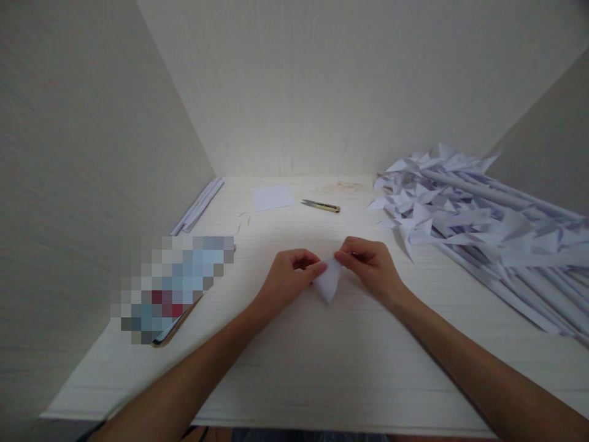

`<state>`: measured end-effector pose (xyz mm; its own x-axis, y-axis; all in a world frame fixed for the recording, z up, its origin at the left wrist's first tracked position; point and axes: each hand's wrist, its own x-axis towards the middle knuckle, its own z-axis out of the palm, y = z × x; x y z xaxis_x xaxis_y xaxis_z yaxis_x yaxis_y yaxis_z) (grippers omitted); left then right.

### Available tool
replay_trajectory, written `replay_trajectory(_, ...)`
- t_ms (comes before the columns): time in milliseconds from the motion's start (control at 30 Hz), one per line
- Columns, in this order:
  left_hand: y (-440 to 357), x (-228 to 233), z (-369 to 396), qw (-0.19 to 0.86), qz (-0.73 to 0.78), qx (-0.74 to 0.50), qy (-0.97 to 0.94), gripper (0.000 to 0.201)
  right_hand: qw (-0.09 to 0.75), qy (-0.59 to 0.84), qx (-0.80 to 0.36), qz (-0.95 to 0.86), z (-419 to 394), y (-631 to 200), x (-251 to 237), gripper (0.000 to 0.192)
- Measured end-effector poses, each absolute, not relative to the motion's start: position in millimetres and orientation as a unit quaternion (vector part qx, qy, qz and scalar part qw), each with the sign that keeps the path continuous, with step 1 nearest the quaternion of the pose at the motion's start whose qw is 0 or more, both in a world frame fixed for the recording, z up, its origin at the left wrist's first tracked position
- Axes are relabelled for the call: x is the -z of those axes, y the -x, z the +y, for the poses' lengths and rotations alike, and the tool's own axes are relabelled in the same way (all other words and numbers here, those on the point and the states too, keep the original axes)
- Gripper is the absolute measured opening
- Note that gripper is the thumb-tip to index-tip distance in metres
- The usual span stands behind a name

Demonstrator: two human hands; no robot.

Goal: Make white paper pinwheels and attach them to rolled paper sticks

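**Small folded paper pinched between both my hands at mid-worktop**

I hold a small folded piece of white paper (328,282) between my two hands, just above the middle of the worktop (322,368). My left hand (289,275) is curled, its fingertips pinching the paper's left upper edge; my right hand (370,263) pinches the right upper edge the same way. The paper's point hangs down toward the worktop surface, and I cannot tell whether it touches it.

Along the right edge lies a big pile of rolled paper sticks with folded paper shapes on them (483,221), running from the back right corner toward the near right edge. It sits near my right hand but apart from it.

Toward the back edge, a flat white paper sheet (273,197) lies left of centre, and just to its right a small cutter knife (321,205) lies flat. A few narrow paper strips (200,204) rest against the left wall near the back left corner. At the left edge, well apart from my left hand, lies a flat thing that is blurred out (175,285), so I cannot tell what it is.

Nothing lies between my hands and the paper
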<state>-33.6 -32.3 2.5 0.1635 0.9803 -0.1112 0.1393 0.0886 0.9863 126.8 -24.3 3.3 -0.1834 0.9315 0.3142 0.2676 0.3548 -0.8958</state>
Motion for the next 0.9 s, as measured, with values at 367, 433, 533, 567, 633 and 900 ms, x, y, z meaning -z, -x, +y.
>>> replay_trajectory(367, 37, -4, -30, 0.501, 0.522, -0.459, -0.515, 0.013, 0.537, 0.440, -0.323, -0.644, -28, -123, 2, 0.023)
replay_trajectory(433, 39, -6, -30, 0.472, 0.522, -0.460, -0.542, 0.013, 0.543, 0.434, -0.313, -0.648, -29, -123, 2, 0.022)
replay_trajectory(533, 41, -8, -30, 0.466, 0.513, -0.463, -0.553, 0.013, 0.547, 0.430, -0.298, -0.653, -29, -123, 0, 0.022)
replay_trajectory(567, 41, -9, -30, 0.474, 0.508, -0.462, -0.551, 0.013, 0.548, 0.430, -0.294, -0.654, -30, -123, 0, 0.022)
replay_trajectory(633, 40, -9, -30, 0.491, 0.496, -0.468, -0.541, 0.013, 0.550, 0.432, -0.290, -0.653, -31, -122, 0, 0.022)
replay_trajectory(900, 37, -6, -28, 0.497, 0.489, -0.512, -0.503, 0.015, 0.580, 0.458, -0.328, -0.588, -33, -116, 6, 0.025)
